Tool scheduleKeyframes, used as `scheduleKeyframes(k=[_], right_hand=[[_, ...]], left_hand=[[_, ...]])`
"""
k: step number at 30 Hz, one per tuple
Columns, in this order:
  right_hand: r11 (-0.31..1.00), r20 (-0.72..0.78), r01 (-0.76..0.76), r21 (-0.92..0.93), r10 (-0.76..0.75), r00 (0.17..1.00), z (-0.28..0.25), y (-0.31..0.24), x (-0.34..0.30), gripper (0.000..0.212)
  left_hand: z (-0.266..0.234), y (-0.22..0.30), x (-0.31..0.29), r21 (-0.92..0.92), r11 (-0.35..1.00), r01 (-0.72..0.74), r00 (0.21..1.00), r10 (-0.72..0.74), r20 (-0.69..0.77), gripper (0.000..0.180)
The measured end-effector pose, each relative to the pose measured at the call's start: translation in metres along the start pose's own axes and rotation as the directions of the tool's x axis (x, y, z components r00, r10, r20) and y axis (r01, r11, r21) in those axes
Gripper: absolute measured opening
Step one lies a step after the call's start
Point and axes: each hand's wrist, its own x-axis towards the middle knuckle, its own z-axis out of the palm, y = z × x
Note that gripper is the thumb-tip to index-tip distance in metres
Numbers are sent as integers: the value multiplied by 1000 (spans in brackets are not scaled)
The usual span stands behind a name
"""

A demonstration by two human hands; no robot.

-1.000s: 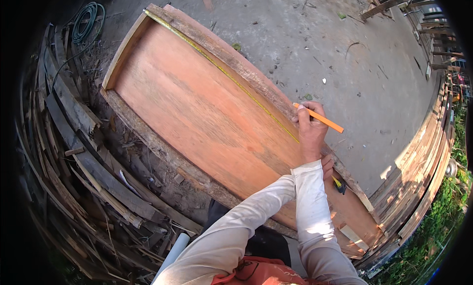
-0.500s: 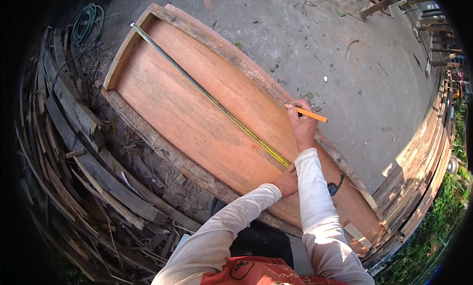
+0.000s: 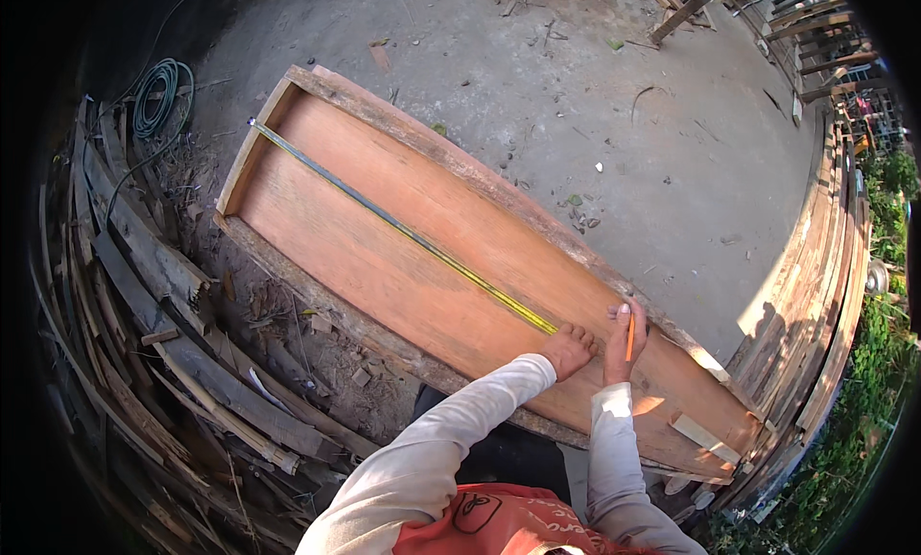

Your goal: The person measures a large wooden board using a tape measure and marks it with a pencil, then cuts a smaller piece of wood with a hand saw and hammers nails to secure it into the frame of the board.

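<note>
A long wooden frame with a reddish plank floor and raised side boards lies slanting before me. Along its middle runs a yellow tape measure, its far tip over the end board. My left hand has its fingers curled over the tape's near end; whatever sits under the palm is hidden. Close to its right, my right hand is closed around an orange pencil, which points roughly up and down in the view. That hand is over the planks, near the right side board.
Old boards are piled on the left, with a coiled green hose beyond them. More long planks lie at right, beside green plants. A short wood strip rests at the frame's near end. Concrete floor stretches behind.
My right hand has come nearer from the right side board, and the pencil has turned from sideways to upright. A dark object beside my right forearm is out of sight now. The view has shifted.
</note>
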Motion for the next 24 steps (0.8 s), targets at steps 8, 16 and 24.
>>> scheduleKeyframes(k=[8,16,24], right_hand=[[914,164,237,-330,-192,968,-131,114,-92,47],[972,388,-222,77,176,905,-218,45,-172,45],[618,416,-410,671,144,898,-539,58,-348,35]], left_hand=[[-98,137,47,22,959,-284,958,282,52,22],[-182,373,57,381,851,-361,912,237,335,15],[-187,588,36,136,848,-512,820,435,373,24]])
